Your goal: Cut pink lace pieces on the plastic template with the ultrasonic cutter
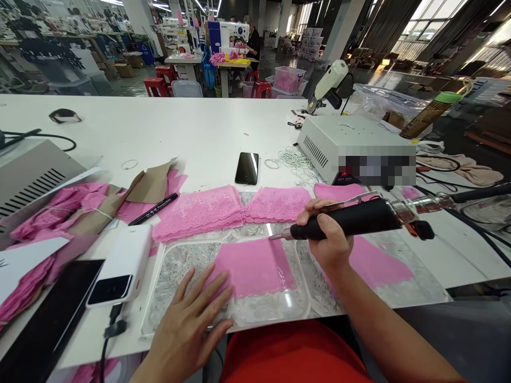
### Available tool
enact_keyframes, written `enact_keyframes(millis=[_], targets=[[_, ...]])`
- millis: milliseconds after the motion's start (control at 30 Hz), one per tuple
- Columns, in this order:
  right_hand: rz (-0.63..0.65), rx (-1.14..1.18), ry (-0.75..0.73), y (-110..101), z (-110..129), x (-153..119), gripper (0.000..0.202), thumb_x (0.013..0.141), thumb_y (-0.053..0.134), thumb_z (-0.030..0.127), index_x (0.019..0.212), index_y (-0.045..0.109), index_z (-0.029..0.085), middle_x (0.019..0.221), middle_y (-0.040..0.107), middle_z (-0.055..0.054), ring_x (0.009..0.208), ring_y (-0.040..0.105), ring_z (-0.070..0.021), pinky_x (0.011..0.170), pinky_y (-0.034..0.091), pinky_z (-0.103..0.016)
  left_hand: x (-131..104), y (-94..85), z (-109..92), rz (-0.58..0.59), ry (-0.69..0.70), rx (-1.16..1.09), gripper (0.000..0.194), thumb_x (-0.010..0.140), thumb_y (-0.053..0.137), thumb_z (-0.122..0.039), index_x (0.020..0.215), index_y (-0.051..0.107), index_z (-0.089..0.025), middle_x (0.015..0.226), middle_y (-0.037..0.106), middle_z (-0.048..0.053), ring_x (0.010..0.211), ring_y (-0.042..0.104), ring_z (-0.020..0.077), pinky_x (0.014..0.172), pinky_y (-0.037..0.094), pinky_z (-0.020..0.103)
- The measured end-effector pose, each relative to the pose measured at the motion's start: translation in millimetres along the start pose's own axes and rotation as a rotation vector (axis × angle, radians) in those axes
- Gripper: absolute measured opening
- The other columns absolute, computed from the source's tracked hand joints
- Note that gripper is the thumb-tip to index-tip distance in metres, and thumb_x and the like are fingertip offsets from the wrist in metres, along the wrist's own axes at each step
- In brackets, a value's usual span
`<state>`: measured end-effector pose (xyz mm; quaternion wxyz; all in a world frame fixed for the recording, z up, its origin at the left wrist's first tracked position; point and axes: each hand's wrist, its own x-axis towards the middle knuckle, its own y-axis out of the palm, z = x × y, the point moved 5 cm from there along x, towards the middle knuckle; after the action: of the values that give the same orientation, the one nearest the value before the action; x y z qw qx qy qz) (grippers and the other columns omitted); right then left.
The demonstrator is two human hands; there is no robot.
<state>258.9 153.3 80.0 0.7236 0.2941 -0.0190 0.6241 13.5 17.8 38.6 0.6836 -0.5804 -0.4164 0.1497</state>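
My right hand (329, 236) is wrapped around the black handle of a corded handheld welding tool (355, 219). Its thin metal tip points left and meets the upper edge of a pink fabric piece (255, 268), or sits just above it; I cannot tell which. The piece lies flat on a clear sheet over a marbled board (183, 268). At the left, my left hand (199, 314) is spread open, its fingertips over the fabric's left edge. Behind them lie two stacks of pink lace pieces (199, 210) (277, 205). More pink fabric (379, 263) lies right of my right hand.
A phone (246, 168) and a tangle of white thread (297, 164) lie behind the stacks. A grey machine box (355, 143) stands at right. On the left are a white power bank (122, 266), a black marker (154, 209) and bundled pink fabric (59, 213). A person (253, 40) sits far back.
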Motion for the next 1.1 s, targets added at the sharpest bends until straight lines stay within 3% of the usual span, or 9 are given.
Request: enact_keyframes(millis=[400,767,1100], targets=[[-0.011,0.013,-0.062,-4.6,2.5,3.0,0.01,0.074,0.063,0.026,0.083,0.062,0.021,0.084,0.059,0.001,0.057,0.06,-0.0112,0.061,0.049,-0.031,0.1,0.7,1.0,0.002,-0.004,0.001,0.043,0.091,0.059,-0.025,0.133,0.056,-0.02,0.141,0.054,0.006,0.144,0.03,0.0285,0.12,0.017,0.049],[-0.016,-0.026,-0.034,0.8,1.9,4.3,0.009,0.074,0.064,0.026,0.08,0.058,0.021,0.08,0.058,0.002,0.057,0.059,-0.0115,0.058,0.049,-0.03,-0.9,0.4,1.3,-0.012,0.013,0.003,0.043,0.09,0.059,-0.022,0.132,0.056,-0.018,0.143,0.052,0.007,0.143,0.03,0.0297,0.12,0.017,0.05],[-0.104,0.033,0.029,-24.0,15.4,2.3,0.011,0.066,0.059,0.025,0.075,0.06,0.02,0.073,0.055,0.002,0.051,0.055,-0.0107,0.052,0.045,-0.028,0.0,-0.4,1.7,-0.005,0.012,-0.048,0.043,0.091,0.058,-0.024,0.133,0.054,-0.019,0.143,0.052,0.007,0.143,0.031,0.0291,0.119,0.02,0.049]])
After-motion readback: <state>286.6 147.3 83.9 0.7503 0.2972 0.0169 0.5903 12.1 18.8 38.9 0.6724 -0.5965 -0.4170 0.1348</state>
